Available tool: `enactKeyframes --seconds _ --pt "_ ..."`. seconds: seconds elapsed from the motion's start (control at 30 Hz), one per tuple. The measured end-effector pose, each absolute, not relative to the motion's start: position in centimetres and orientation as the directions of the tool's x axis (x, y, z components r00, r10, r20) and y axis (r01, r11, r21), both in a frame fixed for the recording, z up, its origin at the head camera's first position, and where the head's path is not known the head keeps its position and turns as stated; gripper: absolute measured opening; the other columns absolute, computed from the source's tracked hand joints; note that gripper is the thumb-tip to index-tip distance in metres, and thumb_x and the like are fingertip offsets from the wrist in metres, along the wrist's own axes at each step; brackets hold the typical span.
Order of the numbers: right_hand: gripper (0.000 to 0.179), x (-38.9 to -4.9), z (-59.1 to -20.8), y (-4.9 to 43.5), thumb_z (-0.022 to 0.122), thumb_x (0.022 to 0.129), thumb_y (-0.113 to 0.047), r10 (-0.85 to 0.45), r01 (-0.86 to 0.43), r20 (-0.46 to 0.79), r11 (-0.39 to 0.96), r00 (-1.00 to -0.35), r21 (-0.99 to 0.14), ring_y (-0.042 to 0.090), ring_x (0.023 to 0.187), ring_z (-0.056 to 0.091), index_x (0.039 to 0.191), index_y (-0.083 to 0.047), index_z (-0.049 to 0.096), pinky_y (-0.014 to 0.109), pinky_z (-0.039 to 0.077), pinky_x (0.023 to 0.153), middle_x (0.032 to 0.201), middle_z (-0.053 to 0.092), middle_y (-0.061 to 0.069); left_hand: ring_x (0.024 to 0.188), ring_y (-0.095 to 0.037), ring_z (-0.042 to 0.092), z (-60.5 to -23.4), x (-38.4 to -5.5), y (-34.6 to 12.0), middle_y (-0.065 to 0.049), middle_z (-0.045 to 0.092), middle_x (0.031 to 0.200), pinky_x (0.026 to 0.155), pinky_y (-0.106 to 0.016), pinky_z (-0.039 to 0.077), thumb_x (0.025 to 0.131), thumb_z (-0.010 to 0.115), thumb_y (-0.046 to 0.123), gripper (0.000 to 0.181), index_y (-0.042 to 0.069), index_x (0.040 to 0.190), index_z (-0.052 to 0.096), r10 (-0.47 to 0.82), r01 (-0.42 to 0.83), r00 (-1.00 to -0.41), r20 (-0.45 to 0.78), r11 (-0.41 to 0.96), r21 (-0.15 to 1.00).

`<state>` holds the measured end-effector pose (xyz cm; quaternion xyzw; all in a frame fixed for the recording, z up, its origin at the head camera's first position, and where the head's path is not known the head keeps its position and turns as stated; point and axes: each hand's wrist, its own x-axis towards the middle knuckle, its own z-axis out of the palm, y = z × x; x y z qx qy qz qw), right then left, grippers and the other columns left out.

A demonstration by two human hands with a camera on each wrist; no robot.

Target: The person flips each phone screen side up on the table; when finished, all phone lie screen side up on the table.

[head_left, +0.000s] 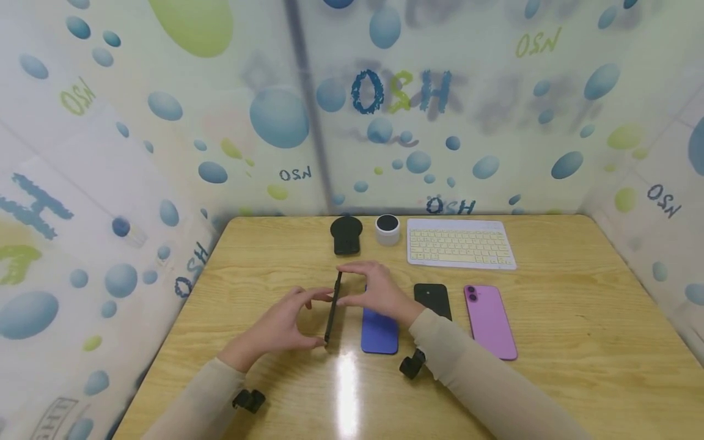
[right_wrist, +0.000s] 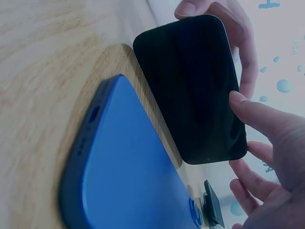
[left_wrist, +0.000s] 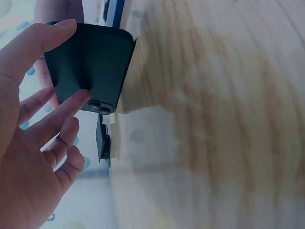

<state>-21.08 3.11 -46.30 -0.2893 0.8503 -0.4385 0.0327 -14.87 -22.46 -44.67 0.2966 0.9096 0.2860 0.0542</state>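
A black phone (head_left: 333, 308) stands on its long edge between my two hands, close above or on the table; I cannot tell which. Its back with the camera lenses (left_wrist: 99, 107) faces left, its dark screen (right_wrist: 190, 90) right. My left hand (head_left: 280, 324) holds it, thumb at the near end and a fingertip against the back. With thumb and fingers my right hand (head_left: 379, 293) pinches the far part. Just right of it lies a blue phone (head_left: 379, 333), partly under my right hand.
Farther right lie another black phone (head_left: 431, 296), partly behind my right sleeve, and a purple phone (head_left: 492, 321). Along the table's back edge are a black round-topped stand (head_left: 346, 235), a white cylinder (head_left: 387, 231) with a dark top, and a white keyboard (head_left: 461, 244). Printed curtains surround the table (head_left: 583, 342).
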Motion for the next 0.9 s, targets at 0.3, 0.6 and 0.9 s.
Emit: enactKeyframes --seconds 0.3,0.6,0.9 --pt "0.075 -20.6 -46.4 2.1 0.093 0.075 -0.039 -0.495 -0.476 0.219 0.485 -0.841 -0.734 0.033 0.137 0.052 0.141 -0.015 0.065 0.06 0.035 0.115 0.144 0.064 0.006 0.106 -0.027 0.055 -43.9 -15.0 -23.0 0.007 0.059 0.142 0.083 -0.039 0.051 0.072 0.094 0.03 0.09 0.021 0.151 0.052 0.583 0.516 -0.809 0.072 0.647 0.561" --pt "0.075 -20.3 -46.5 1.3 0.092 0.076 -0.039 -0.468 -0.453 0.22 0.474 -0.856 -0.755 0.032 0.139 0.05 0.142 -0.017 0.063 0.064 0.026 0.116 0.146 0.063 0.005 0.104 -0.027 0.054 -43.3 -15.0 -23.9 0.005 0.06 0.142 0.079 -0.037 0.049 0.074 0.093 0.034 0.088 0.02 0.151 0.053 0.586 0.51 -0.808 0.066 0.638 0.577" --pt "0.082 -20.5 -47.1 1.4 0.091 0.078 -0.036 -0.51 -0.434 0.153 0.495 -0.847 -0.752 0.03 0.142 0.048 0.15 -0.02 0.056 0.061 0.022 0.117 0.151 0.058 0.001 0.1 -0.026 0.054 -43.9 -15.1 -24.7 0.002 0.066 0.138 0.081 -0.038 0.048 0.073 0.094 0.031 0.086 0.017 0.149 0.056 0.575 0.523 -0.812 0.101 0.638 0.565"
